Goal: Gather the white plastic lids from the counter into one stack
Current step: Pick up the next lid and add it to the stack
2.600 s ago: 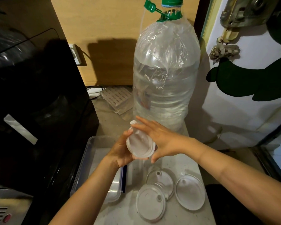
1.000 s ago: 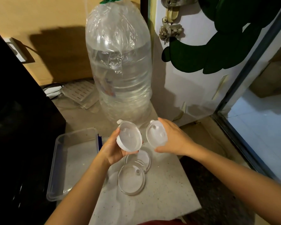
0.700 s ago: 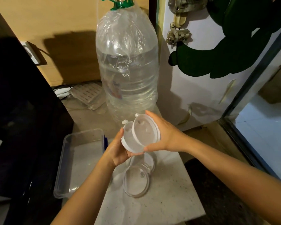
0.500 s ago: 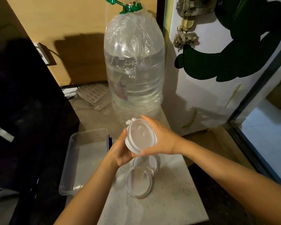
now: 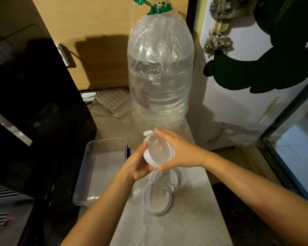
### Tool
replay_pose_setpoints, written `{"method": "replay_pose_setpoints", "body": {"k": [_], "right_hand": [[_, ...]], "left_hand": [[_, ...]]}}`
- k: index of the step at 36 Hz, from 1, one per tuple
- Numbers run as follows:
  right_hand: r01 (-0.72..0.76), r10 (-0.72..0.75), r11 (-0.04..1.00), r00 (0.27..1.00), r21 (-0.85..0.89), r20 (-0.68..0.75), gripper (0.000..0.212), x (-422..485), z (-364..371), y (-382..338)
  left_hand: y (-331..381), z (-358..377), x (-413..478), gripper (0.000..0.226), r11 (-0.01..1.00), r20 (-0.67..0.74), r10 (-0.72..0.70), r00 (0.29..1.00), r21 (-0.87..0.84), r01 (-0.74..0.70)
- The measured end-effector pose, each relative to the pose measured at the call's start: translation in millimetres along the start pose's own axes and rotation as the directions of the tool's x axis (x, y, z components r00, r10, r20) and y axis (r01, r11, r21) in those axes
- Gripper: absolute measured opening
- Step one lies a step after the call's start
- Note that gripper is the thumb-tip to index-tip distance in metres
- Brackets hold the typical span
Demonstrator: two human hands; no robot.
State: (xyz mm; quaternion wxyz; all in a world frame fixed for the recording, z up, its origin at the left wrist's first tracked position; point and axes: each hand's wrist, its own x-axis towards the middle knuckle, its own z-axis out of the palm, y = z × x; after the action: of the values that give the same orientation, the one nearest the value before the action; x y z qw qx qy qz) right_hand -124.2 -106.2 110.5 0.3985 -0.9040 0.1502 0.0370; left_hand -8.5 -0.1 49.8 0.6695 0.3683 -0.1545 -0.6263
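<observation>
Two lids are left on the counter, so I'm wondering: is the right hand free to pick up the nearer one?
Probably not yet. The right hand is pressing on the stack with the left hand. The nearer lid lies uncovered just below.

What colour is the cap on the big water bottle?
Green, seen in the head view: cap atop the water bottle.

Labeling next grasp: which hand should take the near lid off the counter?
Probably the right hand. It only presses on the stack of lids, which the left hand cradles from beneath. The near lid lies below both.
</observation>
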Motion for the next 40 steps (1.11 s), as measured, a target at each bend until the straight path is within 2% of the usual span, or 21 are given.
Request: {"method": "replay_pose_setpoints", "body": {"k": [12, 18, 27, 34, 40], "right_hand": [[0.038, -0.032, 0.996, 0.997, -0.084, 0.075, 0.112, 4.7, 5.0, -1.3], [0.059, -0.051, 0.996, 0.992, -0.074, 0.111, 0.112, 4.2, 6.9, -1.7], [0.078, -0.063, 0.993, 0.984, -0.085, 0.164, 0.112, 8.7, 7.0, -2.8], [0.044, -0.042, 0.999, 0.993, -0.013, 0.112, 0.118, 10.5, 2.1, 11.7], [0.004, 0.039, 0.982, 0.975, -0.191, 0.217, 0.118, 2.9, 22.8, 40.8]], "left_hand": [[0.1, -5.6, -2.6, 0.089, 1.0, -0.027, 0.01, 1.0, 0.002, -0.01], [2.0, -6.9, -5.3, 0.096, 0.999, -0.038, 0.008, 0.999, 0.039, -0.007], [2.5, -8.9, -8.4, 0.094, 0.997, -0.027, 0.027, 0.999, 0.078, -0.024], [5.0, -21.3, -15.9, 0.091, 0.995, -0.068, 0.052, 0.996, 0.083, -0.046], [3.4, -32.2, -27.6, 0.094, 0.997, -0.112, 0.073, 0.991, 0.009, -0.073]]}}
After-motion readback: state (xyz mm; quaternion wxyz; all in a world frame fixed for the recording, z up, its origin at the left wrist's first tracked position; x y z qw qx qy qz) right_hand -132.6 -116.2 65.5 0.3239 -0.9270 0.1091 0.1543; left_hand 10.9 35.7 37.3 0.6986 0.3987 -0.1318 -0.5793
